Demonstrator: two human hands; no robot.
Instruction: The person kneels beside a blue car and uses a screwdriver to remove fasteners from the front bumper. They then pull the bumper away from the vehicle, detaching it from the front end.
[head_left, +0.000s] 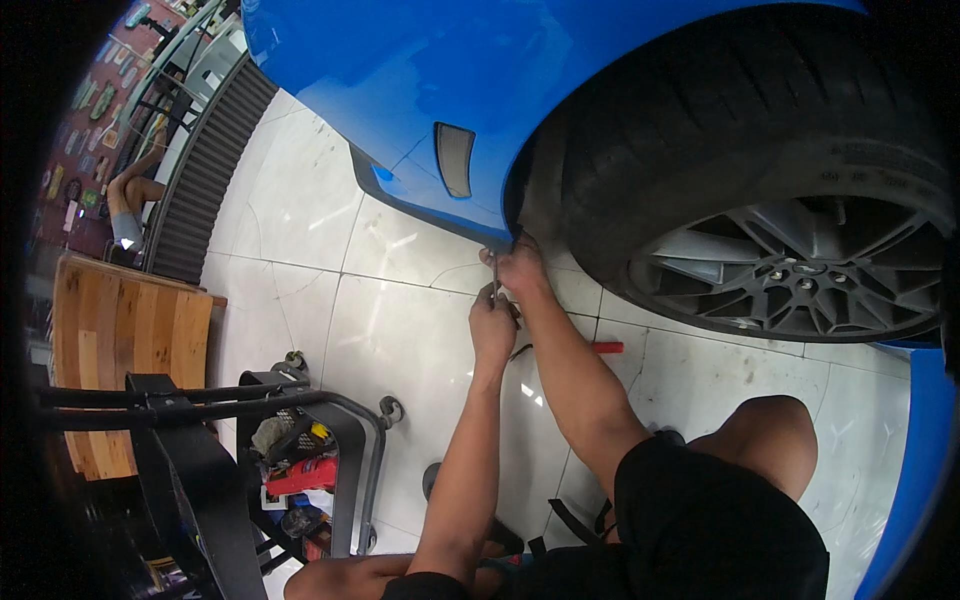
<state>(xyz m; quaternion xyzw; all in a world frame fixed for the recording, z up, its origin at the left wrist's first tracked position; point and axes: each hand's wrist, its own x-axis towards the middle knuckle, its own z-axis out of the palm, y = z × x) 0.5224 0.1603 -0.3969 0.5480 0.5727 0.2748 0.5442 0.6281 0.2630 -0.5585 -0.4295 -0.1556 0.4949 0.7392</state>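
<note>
A blue car's front bumper [470, 212] hangs above the floor, ahead of a black tyre [620, 150] on a grey spoked wheel [800, 275]. Just below the bumper's rear lower corner, my left hand [494, 325] is closed around a slim grey metal tool [495, 276] pointing up toward that corner. Higher up, my right hand [521, 268] is closed against the bumper's lower edge by the wheel arch, beside the tool's upper end. Its fingers are curled and partly hidden, so what they grip cannot be made out.
A red object [608, 347] lies on the white tiled floor [400, 330] under my right forearm. To the left stands a black wheeled cart [348, 450] with tools and packages, near a wooden-slat box [130, 330]. Another person's bare leg [135, 190] shows at the far left.
</note>
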